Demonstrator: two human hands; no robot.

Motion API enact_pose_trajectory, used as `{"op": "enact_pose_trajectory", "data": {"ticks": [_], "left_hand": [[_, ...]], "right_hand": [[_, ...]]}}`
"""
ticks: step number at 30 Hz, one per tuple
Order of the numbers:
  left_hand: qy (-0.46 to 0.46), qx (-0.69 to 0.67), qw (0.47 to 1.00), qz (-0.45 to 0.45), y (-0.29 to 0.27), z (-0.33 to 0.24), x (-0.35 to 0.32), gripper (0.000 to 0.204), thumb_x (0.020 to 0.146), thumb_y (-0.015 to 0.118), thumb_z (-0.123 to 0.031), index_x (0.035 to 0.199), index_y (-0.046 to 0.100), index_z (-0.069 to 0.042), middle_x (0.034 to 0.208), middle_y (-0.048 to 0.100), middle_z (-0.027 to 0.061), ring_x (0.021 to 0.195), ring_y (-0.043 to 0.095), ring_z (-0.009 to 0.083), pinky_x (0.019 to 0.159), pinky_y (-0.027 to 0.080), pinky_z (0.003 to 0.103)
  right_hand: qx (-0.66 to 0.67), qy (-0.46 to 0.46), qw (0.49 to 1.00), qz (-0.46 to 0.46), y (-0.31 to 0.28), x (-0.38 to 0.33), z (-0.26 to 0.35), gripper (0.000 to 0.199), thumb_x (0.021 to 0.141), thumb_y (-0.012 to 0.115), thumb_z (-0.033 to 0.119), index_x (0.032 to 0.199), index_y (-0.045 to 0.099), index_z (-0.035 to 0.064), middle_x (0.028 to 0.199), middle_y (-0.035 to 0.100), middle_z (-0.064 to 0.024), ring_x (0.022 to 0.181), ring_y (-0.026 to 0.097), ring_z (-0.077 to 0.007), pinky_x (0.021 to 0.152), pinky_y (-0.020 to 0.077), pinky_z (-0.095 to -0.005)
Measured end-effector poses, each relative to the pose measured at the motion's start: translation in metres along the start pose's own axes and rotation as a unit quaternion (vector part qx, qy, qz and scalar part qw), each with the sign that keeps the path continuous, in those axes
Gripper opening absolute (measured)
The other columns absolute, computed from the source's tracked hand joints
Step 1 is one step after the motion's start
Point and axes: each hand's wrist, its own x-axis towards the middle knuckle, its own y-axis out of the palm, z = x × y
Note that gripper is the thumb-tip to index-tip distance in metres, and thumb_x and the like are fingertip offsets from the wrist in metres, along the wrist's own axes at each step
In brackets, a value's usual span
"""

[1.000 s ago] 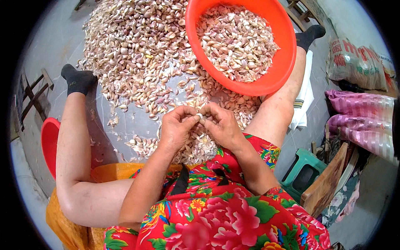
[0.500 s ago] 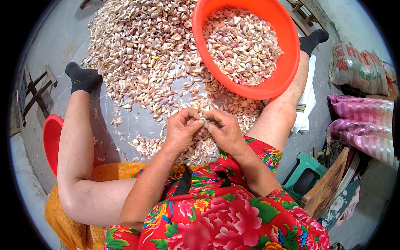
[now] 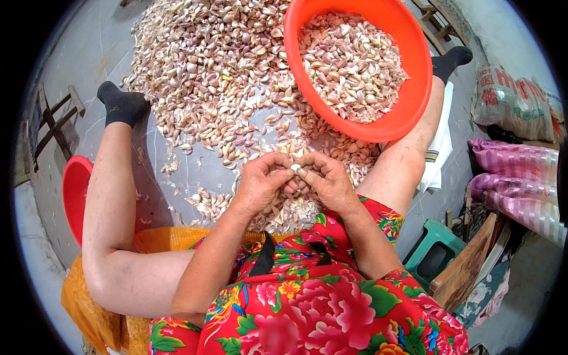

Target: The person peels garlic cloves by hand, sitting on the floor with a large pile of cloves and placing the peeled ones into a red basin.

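Between my two hands is a small pale garlic clove (image 3: 295,167), pinched at the fingertips. My left hand (image 3: 260,180) grips it from one side with thumb and forefinger. From the other side my right hand (image 3: 326,180) closes on it, thumb bent over. Just below the hands, against my red flowered clothing, lies a heap of papery garlic skins (image 3: 288,214). Ahead of me a wide pile of garlic cloves (image 3: 207,65) spreads over the grey floor. To the right of the pile a tilted orange-red basin (image 3: 419,89) holds many more cloves.
My legs stretch out on either side of the pile. A red basin (image 3: 73,195) stands beyond my left leg. On the right are a green stool (image 3: 435,248), a wooden board (image 3: 464,260), a pink striped sack (image 3: 515,171) and a pale printed sack (image 3: 512,100).
The whole view has shifted slightly. My fingertips have moved a little on the clove, and its pale surface shows more now.
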Motion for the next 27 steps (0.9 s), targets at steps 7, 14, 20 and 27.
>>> {"op": "enact_pose_trajectory", "data": {"ticks": [7,14,20,27], "left_hand": [[-0.048,0.039,0.998,-0.002,-0.004,0.0,0.002,0.005,0.092,0.064,0.005,0.097,0.064,0.003,0.085,0.07,0.0104,0.07,0.073,0.0171,0.062,0.061,0.028],[-0.024,0.094,0.995,0.008,-0.002,0.003,0.001,0.006,0.088,0.061,0.007,0.091,0.062,0.002,0.08,0.069,0.0075,0.069,0.072,0.0152,0.062,0.06,0.029],[-0.03,0.118,0.992,0.02,-0.002,0.002,-0.001,0.006,0.088,0.061,0.005,0.09,0.06,-0.001,0.078,0.068,0.006,0.07,0.072,0.0142,0.063,0.06,0.029],[-0.023,0.112,0.992,0.044,-0.005,0.006,0.0,0.006,0.09,0.061,0.003,0.091,0.058,-0.002,0.078,0.068,0.0055,0.068,0.071,0.014,0.062,0.06,0.028]], "right_hand": [[-0.232,-0.112,0.966,-0.005,0.001,0.002,-0.002,0.014,0.091,0.066,0.003,0.104,0.063,-0.001,0.078,0.065,-0.0084,0.07,0.062,-0.0105,0.065,0.0517,-0.0307],[-0.149,-0.056,0.987,0.011,0.0,0.003,-0.015,0.01,0.093,0.066,0.005,0.099,0.06,0.0002,0.075,0.062,-0.003,0.065,0.059,-0.0085,0.058,0.0489,-0.0274],[-0.042,0.065,0.995,0.055,-0.001,0.003,-0.007,0.008,0.097,0.065,0.01,0.099,0.059,0.0046,0.073,0.061,0.0002,0.057,0.054,-0.0047,0.047,0.041,-0.0214],[0.045,0.11,0.991,0.059,-0.003,0.005,-0.012,0.006,0.097,0.065,0.01,0.099,0.06,0.0065,0.072,0.061,0.0008,0.054,0.055,-0.0053,0.044,0.0407,-0.0199]]}}
